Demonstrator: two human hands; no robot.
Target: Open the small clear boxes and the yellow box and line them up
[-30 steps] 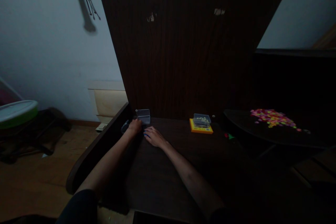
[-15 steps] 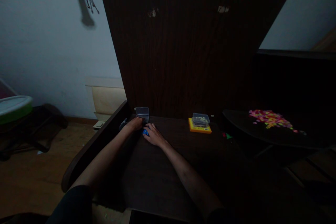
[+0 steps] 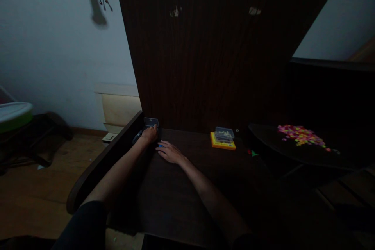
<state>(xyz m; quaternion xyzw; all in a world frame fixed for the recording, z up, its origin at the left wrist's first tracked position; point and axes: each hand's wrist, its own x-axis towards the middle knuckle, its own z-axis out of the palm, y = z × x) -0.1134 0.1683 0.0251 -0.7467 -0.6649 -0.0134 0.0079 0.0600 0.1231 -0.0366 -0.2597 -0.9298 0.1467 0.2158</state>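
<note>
My left hand (image 3: pixel 150 134) grips a small clear plastic box (image 3: pixel 150 122) at the far left corner of the dark wooden table (image 3: pixel 187 187), its lid standing up. My right hand (image 3: pixel 170 152) lies flat on the table just right of it, fingers spread over some small blue pieces (image 3: pixel 160 146). The scene is dim and the box's contents are not visible.
A yellow box (image 3: pixel 223 141) with a clear container of pale pieces (image 3: pixel 224 133) on top stands mid-table. A pile of pink, yellow and orange beads (image 3: pixel 301 134) lies on a dark round surface at right. A dark wooden panel rises behind. A stool stands on the floor at left.
The clear box has shifted a little to the left and back with my left hand. My right hand has flattened over the blue pieces.
</note>
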